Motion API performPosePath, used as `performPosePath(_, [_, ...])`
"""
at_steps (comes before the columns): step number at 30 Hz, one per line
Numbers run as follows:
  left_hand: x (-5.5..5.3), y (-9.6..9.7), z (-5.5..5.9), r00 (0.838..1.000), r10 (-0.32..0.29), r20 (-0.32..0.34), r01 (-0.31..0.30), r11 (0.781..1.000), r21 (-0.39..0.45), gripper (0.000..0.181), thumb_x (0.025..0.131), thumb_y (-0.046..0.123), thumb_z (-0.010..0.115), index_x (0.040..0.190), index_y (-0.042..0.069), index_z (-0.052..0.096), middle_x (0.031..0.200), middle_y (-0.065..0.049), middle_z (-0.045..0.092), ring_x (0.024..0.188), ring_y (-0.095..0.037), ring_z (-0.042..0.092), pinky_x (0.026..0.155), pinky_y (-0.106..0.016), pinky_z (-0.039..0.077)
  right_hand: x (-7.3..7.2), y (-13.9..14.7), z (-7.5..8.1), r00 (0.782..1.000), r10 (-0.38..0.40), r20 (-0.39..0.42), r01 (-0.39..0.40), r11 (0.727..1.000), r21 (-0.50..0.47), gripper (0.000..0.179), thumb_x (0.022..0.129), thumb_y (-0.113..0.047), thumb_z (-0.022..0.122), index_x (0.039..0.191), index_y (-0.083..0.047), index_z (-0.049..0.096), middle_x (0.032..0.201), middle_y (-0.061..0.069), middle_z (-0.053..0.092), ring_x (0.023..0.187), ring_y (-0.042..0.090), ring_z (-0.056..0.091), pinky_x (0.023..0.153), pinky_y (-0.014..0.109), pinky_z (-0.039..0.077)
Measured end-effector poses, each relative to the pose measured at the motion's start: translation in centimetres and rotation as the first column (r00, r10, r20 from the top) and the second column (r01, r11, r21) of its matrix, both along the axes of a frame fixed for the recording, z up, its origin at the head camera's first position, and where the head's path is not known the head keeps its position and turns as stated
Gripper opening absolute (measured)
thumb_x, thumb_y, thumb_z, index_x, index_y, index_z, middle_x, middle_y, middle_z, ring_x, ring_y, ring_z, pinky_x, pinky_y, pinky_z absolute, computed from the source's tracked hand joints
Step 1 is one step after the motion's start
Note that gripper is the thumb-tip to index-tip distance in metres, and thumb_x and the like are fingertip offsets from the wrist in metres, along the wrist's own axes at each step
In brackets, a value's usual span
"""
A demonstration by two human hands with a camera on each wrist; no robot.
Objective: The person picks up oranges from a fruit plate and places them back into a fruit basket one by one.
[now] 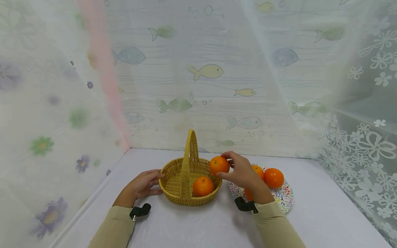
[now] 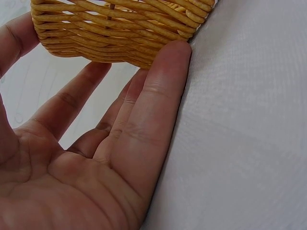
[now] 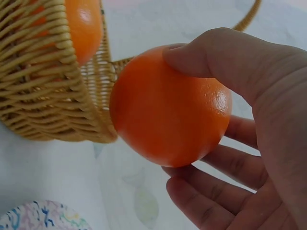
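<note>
My right hand [image 1: 243, 172] pinches an orange [image 1: 219, 165] between thumb and fingertips, at the right rim of a wicker basket [image 1: 173, 196]. In the right wrist view this orange [image 3: 168, 110] hangs beside the basket's woven wall [image 3: 43, 96]. Inside the basket, right of its tall handle [image 1: 186, 165], lies another orange [image 1: 203, 186]. My left hand [image 1: 145, 184] rests against the basket's left side, and its fairly straight fingers [image 2: 158, 91] touch the weave [image 2: 120, 28] in the left wrist view.
To the right, partly behind my right forearm, a round plate with coloured marks [image 1: 286, 198] holds several oranges [image 1: 274, 178]. White cloth [image 1: 192, 227] covers the table. Patterned curtains [image 1: 204, 103] hang behind and at both sides.
</note>
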State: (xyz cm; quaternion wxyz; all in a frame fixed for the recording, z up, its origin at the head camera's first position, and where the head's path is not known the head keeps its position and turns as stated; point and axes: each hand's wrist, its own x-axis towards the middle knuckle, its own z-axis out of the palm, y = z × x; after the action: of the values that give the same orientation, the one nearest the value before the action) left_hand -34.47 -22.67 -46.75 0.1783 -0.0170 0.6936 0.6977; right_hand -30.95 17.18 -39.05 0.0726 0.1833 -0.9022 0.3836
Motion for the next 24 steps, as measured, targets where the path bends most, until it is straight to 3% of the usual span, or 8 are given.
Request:
performPosePath(8, [0.0, 0.0, 0.1, 1.0, -0.002, 0.001, 0.002, 1.0, -0.001, 0.056, 0.099, 0.026, 0.066, 0.149, 0.005, 0.052, 0.143, -0.013, 0.061, 0.119, -0.022, 0.067, 0.093, -0.052, 0.061, 0.0, -1.0, -0.6, 1.0, -0.003, -0.011, 0.003, 1.0, 0.015, 0.076, 0.08, -0.032, 0.09, 0.145, -0.014, 0.054, 0.14, 0.004, 0.058, 0.117, 0.027, 0.066, 0.101, 0.048, 0.058])
performPosePath(18, [-0.1, 0.0, 0.0, 1.0, -0.004, 0.005, 0.004, 1.0, 0.008, 0.057, 0.099, 0.026, 0.066, 0.149, 0.005, 0.05, 0.141, -0.013, 0.061, 0.119, -0.022, 0.067, 0.094, -0.052, 0.061, -0.1, -2.1, -1.6, 0.997, -0.03, -0.067, 0.036, 0.996, 0.082, 0.07, 0.08, -0.039, 0.089, 0.14, -0.018, 0.06, 0.134, -0.001, 0.062, 0.115, 0.021, 0.065, 0.099, 0.04, 0.059])
performPosePath(24, [-0.1, -0.1, -0.1, 1.0, -0.005, 0.002, 0.005, 1.0, 0.001, 0.057, 0.099, 0.027, 0.066, 0.149, 0.005, 0.05, 0.141, -0.012, 0.061, 0.119, -0.021, 0.067, 0.094, -0.052, 0.061, -0.3, -2.5, -2.0, 0.996, -0.02, -0.085, 0.029, 0.994, 0.109, 0.068, 0.08, -0.04, 0.089, 0.139, -0.018, 0.062, 0.133, -0.002, 0.065, 0.118, 0.02, 0.062, 0.103, 0.043, 0.056])
